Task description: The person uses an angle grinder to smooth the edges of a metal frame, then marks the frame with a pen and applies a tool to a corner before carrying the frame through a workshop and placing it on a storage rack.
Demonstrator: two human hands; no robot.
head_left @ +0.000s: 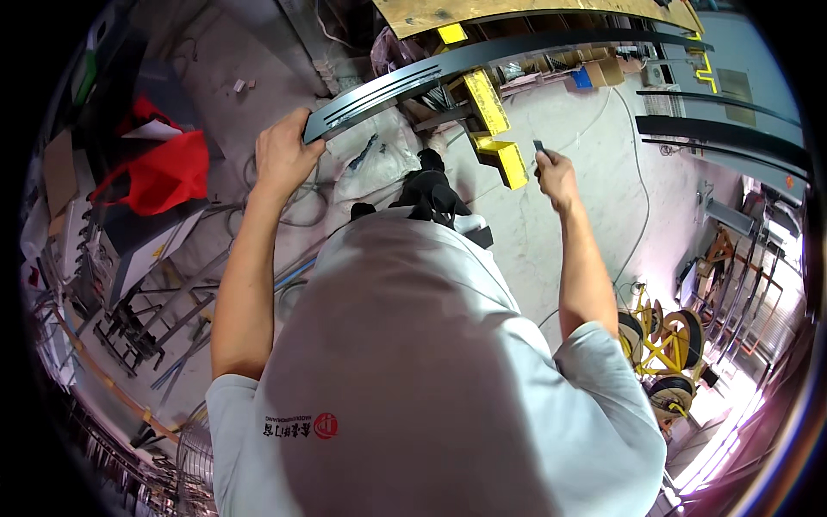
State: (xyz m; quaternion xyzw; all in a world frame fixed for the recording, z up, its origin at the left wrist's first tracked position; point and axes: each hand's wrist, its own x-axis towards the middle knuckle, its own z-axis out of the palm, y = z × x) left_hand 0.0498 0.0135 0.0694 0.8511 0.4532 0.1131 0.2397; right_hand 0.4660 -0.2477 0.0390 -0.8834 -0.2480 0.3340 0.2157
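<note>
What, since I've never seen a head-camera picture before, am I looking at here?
No robot here: someone works bare-handed. A wide fisheye camera worn on their head looks down, so straight edges bend and their light grey shirt fills the lower middle. The left hand grips the end of a long dark bar. Yellow blocks show along the bar; I can't tell whether it rests on them. The right hand holds a small dark piece, too small to identify. On the pale floor lies some clear plastic.

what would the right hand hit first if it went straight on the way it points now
The right hand would probably meet the long dark bar first, though depth is unclear here.
</note>
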